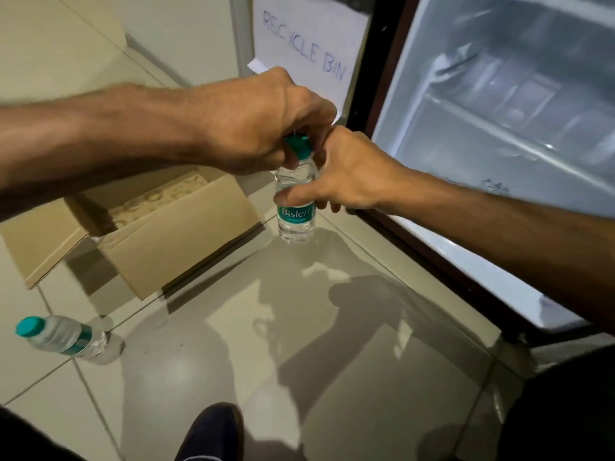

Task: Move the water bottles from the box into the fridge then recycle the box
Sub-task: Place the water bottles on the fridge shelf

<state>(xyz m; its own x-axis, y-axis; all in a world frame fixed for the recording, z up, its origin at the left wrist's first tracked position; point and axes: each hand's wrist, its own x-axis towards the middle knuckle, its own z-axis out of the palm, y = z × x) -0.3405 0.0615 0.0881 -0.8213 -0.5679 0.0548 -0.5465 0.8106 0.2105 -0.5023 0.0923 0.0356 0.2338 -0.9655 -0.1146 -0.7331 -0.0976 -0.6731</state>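
A small clear water bottle (296,224) with a green cap and green label hangs upright above the floor, in front of the open fridge (499,128). My left hand (253,128) grips it by the cap from above. My right hand (342,174) wraps round its body just above the label. The open cardboard box (173,241) stands on the floor to the left, and no bottles show inside it. A second water bottle (61,337) stands alone on the tiles at the lower left.
A white sheet reading "RECYCLE BIN" (306,54) hangs on the surface behind my hands, left of the fridge. The fridge's dark frame (432,257) runs diagonally on the right. My shoe (213,434) shows at the bottom on glossy tiles.
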